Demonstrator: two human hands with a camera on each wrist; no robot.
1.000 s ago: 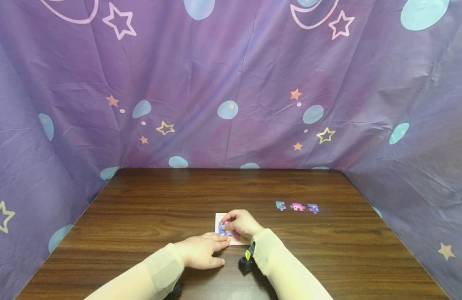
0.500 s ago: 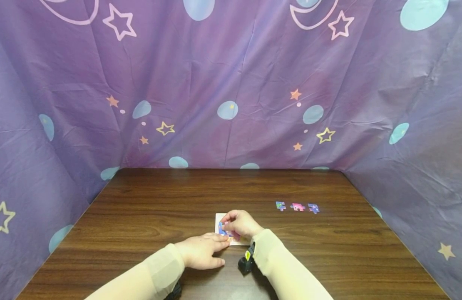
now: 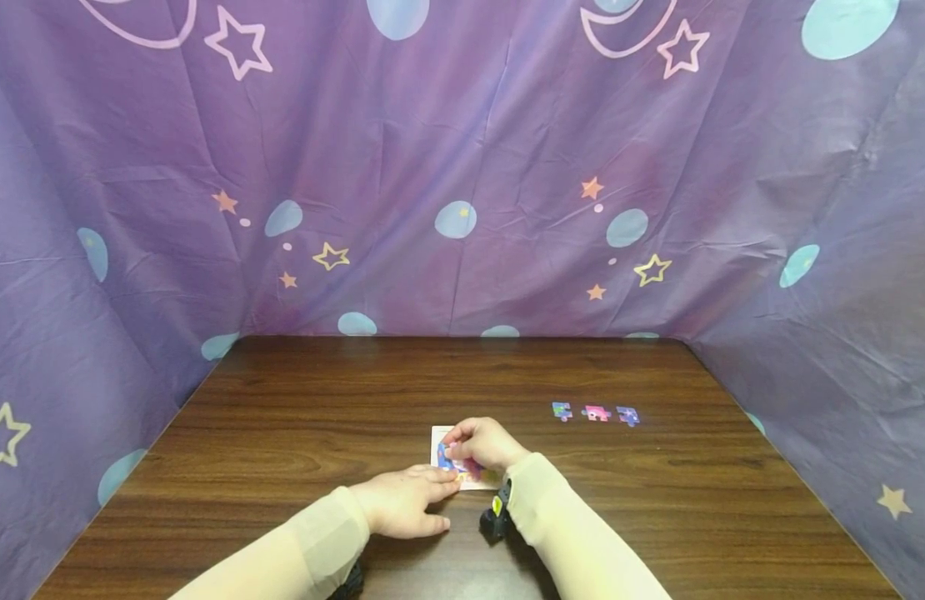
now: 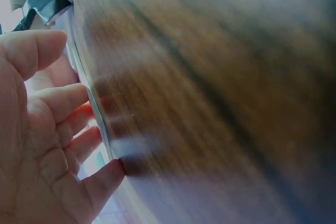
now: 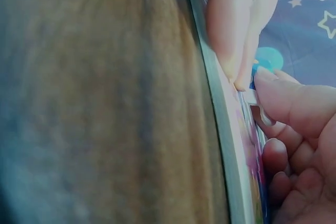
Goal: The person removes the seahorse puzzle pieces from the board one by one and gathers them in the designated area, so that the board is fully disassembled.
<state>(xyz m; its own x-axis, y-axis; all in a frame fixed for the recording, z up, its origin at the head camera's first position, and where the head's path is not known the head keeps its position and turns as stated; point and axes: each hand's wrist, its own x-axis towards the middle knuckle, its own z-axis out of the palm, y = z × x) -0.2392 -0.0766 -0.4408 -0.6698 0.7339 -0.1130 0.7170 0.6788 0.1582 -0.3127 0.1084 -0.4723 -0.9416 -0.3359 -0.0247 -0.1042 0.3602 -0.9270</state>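
Well, head view: jigsaw board (image 3: pixel 437 435) lies flat on counter (image 3: pixel 342 400), between the hands. Left hand (image 3: pixel 404 502) at its near-left edge, fingers laid out nearly straight, tips on the board. Right hand (image 3: pixel 488 446) over its far side, thumb and fingers narrowed. Three loose pieces (image 3: pixel 596 413) in a left-to-right row, beyond and rightward; right hand the nearer. Board's long axis: cannot tell, partly covered.

Left wrist: left palm spread, grasping nothing that shows; little of the board visible.

Right wrist: thin jigsaw piece (image 5: pixel 252 97) pinched by right hand, seen nearly edge-on against the board's face, just beside left fingertips. Judgement: piece-to-board alignment matters most; whether seated, cannot tell.
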